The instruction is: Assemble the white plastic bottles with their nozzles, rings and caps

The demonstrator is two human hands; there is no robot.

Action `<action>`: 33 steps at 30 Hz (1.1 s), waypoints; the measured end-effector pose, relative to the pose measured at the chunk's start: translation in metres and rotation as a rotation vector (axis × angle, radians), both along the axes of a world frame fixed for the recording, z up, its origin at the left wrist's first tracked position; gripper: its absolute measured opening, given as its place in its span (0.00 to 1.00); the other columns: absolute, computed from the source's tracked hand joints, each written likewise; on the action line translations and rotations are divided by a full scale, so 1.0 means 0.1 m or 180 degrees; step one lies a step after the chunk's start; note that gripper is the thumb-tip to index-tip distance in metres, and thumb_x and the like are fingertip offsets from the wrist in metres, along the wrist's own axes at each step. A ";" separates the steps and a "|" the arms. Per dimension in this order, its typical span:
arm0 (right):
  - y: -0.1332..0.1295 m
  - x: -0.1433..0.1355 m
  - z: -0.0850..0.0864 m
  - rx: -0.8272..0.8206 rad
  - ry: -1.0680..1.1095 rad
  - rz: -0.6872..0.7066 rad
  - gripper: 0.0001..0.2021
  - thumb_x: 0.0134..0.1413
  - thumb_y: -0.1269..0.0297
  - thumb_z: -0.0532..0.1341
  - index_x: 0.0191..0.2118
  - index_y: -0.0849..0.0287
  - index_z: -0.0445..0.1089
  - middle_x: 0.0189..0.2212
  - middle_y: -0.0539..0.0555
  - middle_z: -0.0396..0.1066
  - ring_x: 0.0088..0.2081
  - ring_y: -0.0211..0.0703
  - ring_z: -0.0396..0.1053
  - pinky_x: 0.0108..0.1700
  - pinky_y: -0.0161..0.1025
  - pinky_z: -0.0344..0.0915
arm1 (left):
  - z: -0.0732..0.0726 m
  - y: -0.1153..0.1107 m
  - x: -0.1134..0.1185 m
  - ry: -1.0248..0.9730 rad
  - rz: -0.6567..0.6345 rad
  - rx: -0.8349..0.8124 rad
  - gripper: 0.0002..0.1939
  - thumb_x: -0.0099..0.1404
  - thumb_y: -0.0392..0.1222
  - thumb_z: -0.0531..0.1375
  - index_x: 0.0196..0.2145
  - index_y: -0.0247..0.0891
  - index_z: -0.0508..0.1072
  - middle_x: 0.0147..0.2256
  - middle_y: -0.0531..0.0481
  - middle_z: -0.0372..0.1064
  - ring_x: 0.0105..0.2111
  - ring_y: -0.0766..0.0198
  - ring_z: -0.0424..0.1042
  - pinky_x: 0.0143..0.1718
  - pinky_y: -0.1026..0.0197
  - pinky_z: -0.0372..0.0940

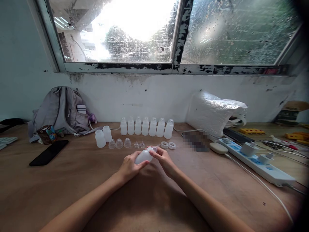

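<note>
My left hand (129,167) is wrapped around the body of a white translucent baby bottle (143,157), tilted with its top to the right. The fingers of my right hand (164,159) close on the bottle's top end, where a clear teat partly shows; the fingers hide the rest. Just behind my hands lie two clear teats (136,145) and, to their right, two white collar rings (172,146). Three clear dome caps (119,143) stand left of the teats. Further left are two open bottle bodies (100,139).
Several capped bottles (145,126) stand in a row near the wall. A phone (49,152) and a grey backpack (61,109) are at the left. On the right are a power strip (259,166) with plugs and cables, a white puck-shaped device (218,148) and a silvery bag (212,112).
</note>
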State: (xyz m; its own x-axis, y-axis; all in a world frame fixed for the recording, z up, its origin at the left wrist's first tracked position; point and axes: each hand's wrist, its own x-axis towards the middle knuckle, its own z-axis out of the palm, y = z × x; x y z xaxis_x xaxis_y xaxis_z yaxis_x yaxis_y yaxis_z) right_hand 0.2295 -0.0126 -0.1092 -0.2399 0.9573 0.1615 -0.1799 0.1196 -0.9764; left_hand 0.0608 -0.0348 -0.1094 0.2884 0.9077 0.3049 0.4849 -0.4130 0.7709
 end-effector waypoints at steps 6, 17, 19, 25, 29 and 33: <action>-0.10 -0.07 0.04 -0.0476 0.0363 0.0488 0.16 0.44 0.54 0.58 0.39 0.58 0.65 0.39 0.57 0.70 0.42 0.48 0.66 0.40 0.40 0.62 | -0.03 -0.16 0.17 -0.1553 -0.1161 -0.2598 0.22 0.53 0.54 0.56 0.36 0.31 0.67 0.25 0.49 0.64 0.16 0.71 0.62 0.12 0.71 0.46; -0.10 -0.12 0.00 -0.0011 -0.0028 -0.0286 0.10 0.43 0.58 0.59 0.24 0.61 0.65 0.26 0.56 0.72 0.27 0.41 0.66 0.29 0.35 0.61 | -0.06 -0.25 0.26 -0.0010 -0.0091 -0.0420 0.14 0.52 0.44 0.57 0.37 0.36 0.67 0.30 0.49 0.69 0.27 0.62 0.67 0.26 0.63 0.60; -0.10 -0.11 0.00 -0.0013 -0.0007 -0.0293 0.11 0.43 0.57 0.60 0.28 0.61 0.65 0.29 0.56 0.72 0.31 0.44 0.67 0.32 0.37 0.62 | -0.09 -0.19 0.25 0.0151 0.0025 -0.0105 0.15 0.53 0.45 0.57 0.39 0.37 0.65 0.32 0.48 0.68 0.30 0.60 0.68 0.29 0.61 0.62; -0.07 -0.17 -0.10 -0.0186 0.0227 0.0238 0.23 0.42 0.58 0.62 0.46 0.56 0.60 0.42 0.56 0.67 0.45 0.47 0.64 0.43 0.41 0.62 | -0.20 0.02 0.20 -0.0622 0.0381 0.0009 0.22 0.58 0.43 0.54 0.48 0.38 0.51 0.45 0.43 0.61 0.45 0.58 0.64 0.44 0.55 0.61; -0.04 -0.18 -0.17 0.0133 -0.0122 0.0428 0.20 0.42 0.62 0.62 0.45 0.57 0.63 0.42 0.54 0.67 0.45 0.46 0.63 0.48 0.42 0.59 | -0.29 0.03 0.19 -0.0698 0.0017 0.0049 0.28 0.58 0.34 0.51 0.54 0.37 0.43 0.52 0.39 0.52 0.53 0.58 0.56 0.52 0.53 0.54; 0.04 -0.14 -0.22 0.0322 -0.0336 0.0037 0.21 0.42 0.61 0.62 0.44 0.58 0.62 0.41 0.54 0.66 0.43 0.45 0.64 0.46 0.42 0.60 | -0.34 0.11 0.12 -0.0094 -0.0313 0.0482 0.27 0.59 0.35 0.51 0.55 0.38 0.46 0.53 0.41 0.53 0.53 0.58 0.55 0.53 0.52 0.54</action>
State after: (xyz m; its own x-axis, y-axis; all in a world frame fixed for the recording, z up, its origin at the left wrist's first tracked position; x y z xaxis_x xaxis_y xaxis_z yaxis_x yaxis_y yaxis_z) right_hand 0.2156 -0.0088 -0.1311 -0.2717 0.9345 0.2301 -0.0787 0.2167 -0.9731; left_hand 0.0729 -0.0239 -0.1438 0.3625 0.8185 0.4456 0.4145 -0.5699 0.7095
